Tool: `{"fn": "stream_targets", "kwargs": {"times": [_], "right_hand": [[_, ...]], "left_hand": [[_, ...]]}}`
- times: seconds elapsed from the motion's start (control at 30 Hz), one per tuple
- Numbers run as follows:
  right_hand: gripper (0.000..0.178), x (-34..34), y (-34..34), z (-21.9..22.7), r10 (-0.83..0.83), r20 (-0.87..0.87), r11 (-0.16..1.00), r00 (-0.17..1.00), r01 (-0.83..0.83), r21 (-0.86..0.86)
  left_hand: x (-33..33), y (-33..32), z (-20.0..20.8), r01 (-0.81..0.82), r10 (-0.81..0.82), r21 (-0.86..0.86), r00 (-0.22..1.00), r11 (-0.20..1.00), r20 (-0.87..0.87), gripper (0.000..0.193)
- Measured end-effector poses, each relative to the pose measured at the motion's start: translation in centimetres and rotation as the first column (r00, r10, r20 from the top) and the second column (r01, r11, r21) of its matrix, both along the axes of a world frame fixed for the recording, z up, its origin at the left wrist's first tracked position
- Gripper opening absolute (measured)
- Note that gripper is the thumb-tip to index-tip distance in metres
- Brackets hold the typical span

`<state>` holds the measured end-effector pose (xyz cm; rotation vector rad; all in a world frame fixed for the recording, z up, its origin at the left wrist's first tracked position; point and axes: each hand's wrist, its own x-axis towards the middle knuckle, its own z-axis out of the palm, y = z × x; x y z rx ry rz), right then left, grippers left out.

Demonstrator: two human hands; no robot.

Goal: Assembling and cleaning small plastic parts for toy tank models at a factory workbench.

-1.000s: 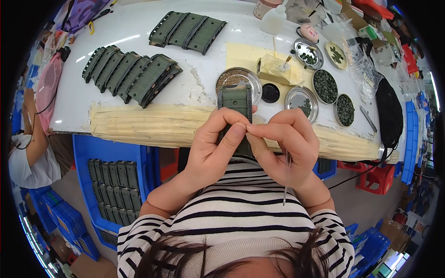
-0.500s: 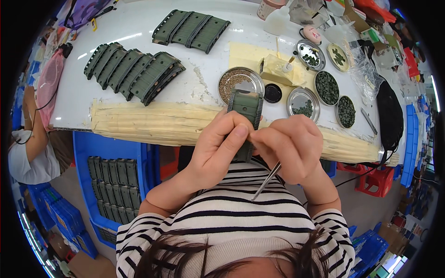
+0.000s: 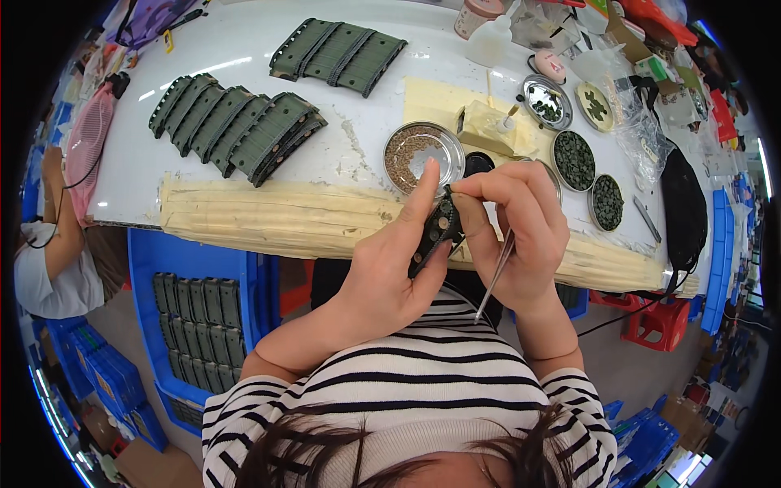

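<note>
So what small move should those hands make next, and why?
Probably press lightly with the right hand: its fingertips are at the upper end of the dark green piece the left hand holds, while the metal tool it grips points away.

White worktable, red plastic stool, grey floor.

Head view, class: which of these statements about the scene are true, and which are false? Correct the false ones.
1. The left hand holds a dark green piece. True.
2. The tweezers are in the left hand. False: the right hand holds them.
3. The blue crate contains rows of green pieces. True.
4. The red stool is on the picture's left side. False: it is on the right.
5. The round metal dish contains brown bits. True.
</note>
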<state>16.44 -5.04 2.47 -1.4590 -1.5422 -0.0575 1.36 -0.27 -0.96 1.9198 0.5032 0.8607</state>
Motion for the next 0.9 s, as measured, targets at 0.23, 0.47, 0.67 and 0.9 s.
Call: {"fn": "stream_targets", "kwargs": {"times": [0.23, 0.47, 0.67, 0.9], "right_hand": [[0.024, 0.3, 0.0, -0.1, 0.016, 0.104, 0.999, 0.994, -0.02, 0.033], [0.029, 0.3, -0.8, 0.1, 0.054, 0.102, 0.998, 0.993, -0.055, 0.008], [0.029, 0.4, -0.9, 0.3, 0.078, 0.145, 0.996, 0.986, -0.082, 0.023], [0.03, 0.8, -1.0, 1.0, 0.132, 0.104, 0.991, 0.986, -0.131, -0.018]], "left_hand": [[0.0, 0.0, -0.3, -0.037, 0.04, 0.107, 0.999, 0.994, -0.024, 0.075], [0.1, 0.1, -0.1, -0.053, 0.054, 0.199, 0.999, 0.979, 0.0, 0.075], [-0.5, 0.0, 0.4, -0.013, 0.033, 0.202, 0.995, 0.979, -0.097, 0.068], [0.1, 0.2, -0.4, -0.02, 0.015, 0.078, 0.997, 0.997, 0.073, 0.065]]}}
